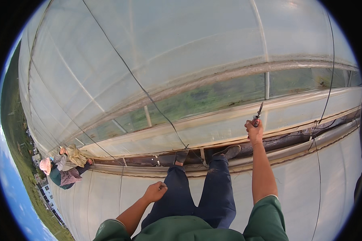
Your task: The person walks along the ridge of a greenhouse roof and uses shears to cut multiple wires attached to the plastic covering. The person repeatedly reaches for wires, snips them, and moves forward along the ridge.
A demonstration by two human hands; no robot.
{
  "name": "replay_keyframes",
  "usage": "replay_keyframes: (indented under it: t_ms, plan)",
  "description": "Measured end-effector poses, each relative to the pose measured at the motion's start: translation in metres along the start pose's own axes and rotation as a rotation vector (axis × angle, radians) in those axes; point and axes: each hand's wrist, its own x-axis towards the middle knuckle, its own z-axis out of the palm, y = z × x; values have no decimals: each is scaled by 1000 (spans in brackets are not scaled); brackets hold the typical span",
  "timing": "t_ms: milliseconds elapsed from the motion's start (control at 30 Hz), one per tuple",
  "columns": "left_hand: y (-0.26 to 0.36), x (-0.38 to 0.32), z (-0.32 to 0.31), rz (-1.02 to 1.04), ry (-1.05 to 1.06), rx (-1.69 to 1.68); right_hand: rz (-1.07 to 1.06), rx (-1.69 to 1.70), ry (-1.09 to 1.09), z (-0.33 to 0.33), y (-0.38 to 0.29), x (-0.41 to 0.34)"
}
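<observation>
My right hand [254, 130] is closed around the handles of a pair of pruning shears [259, 115], held out at arm's length with the blades pointing up and away. Behind the shears lies a lower band of plastic film [211, 128] on a greenhouse. My left hand [155, 192] hangs beside my left thigh with its fingers loosely curled; nothing shows in it, though its palm is hidden. A dark cord [132, 73] crosses the large sheet of plastic film [187, 36] and is tied down near my left foot.
My feet stand in a narrow gutter [166, 159] between two film-covered roofs. A metal post [266, 86] and another cord [331, 69] are at the right. Far left, a person in a pink hat [45, 166] crouches by the gutter, handling crumpled film [76, 155].
</observation>
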Motion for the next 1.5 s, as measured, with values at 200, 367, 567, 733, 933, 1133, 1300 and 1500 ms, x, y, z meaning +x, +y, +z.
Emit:
replay_keyframes:
  t_ms: [200,367,567,733,933,1133,1300,1500]
  plan:
    - [4,134,-6,-26,-15,-166,66,202,-45,90,53,-13]
    - [31,212,8,68,-58,-180,101,300,-50,151,90,-6]
    - [32,253,25,287,42,-381,46,286,-1,184,94,-8]
    - [-18,280,11,-225,103,-915,57,126,127,188,102,-13]
    - [-100,346,-44,-407,403,-1907,71,328,52,193,107,-15]
    - [-130,328,-77,-97,232,-1896,-180,156,9,209,61,-17]
    - [-115,343,-144,-170,209,-1329,-202,-10,5,240,29,0]
    - [-98,362,-144,-221,280,-1068,-221,-184,77,244,33,5]
